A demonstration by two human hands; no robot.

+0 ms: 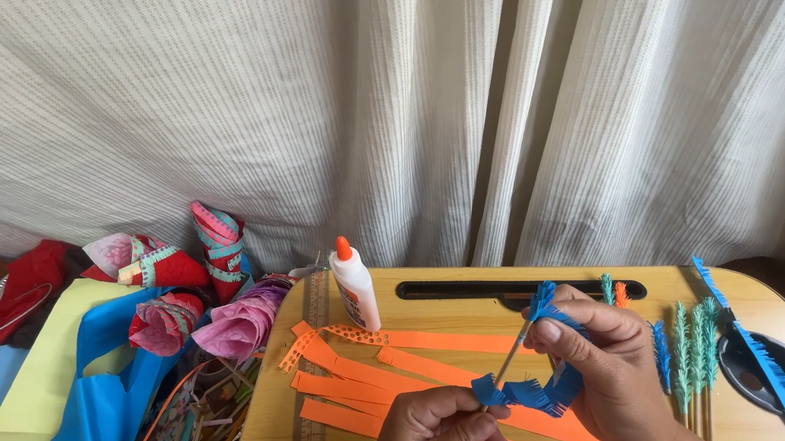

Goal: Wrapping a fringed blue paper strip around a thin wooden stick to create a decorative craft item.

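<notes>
- The left hand (437, 429) sat low over the wooden lap desk (479, 322), its fingers pinched shut on the lower end of a thin wooden stick (509, 358) and on the loose tail of a fringed blue paper strip (527, 394).
- The right hand (608, 363) was closed around the upper part of that strip, thumb and forefinger pressing the fringe against the stick near its top.
- The strip hung in a curve between the two hands, just above the cut orange paper strips (406, 363) lying flat on the desk.
- By its look the fringed paper was very light, soft and easily torn; a hold on the uncut edge, not the fringe, seemed the safer grip. The stick looked stiff but slim enough to snap if bent.
- A white glue bottle with an orange cap (355, 286) stood upright behind the orange strips, beside a wooden ruler (313, 343).
- Finished teal fringed sticks (693, 355) lay to the right, near a long blue fringed strip (761, 358).
- Rolled pink and red paper cones (200, 311) and blue and yellow sheets (92, 384) were piled to the left, before a pale curtain (382, 106).
</notes>
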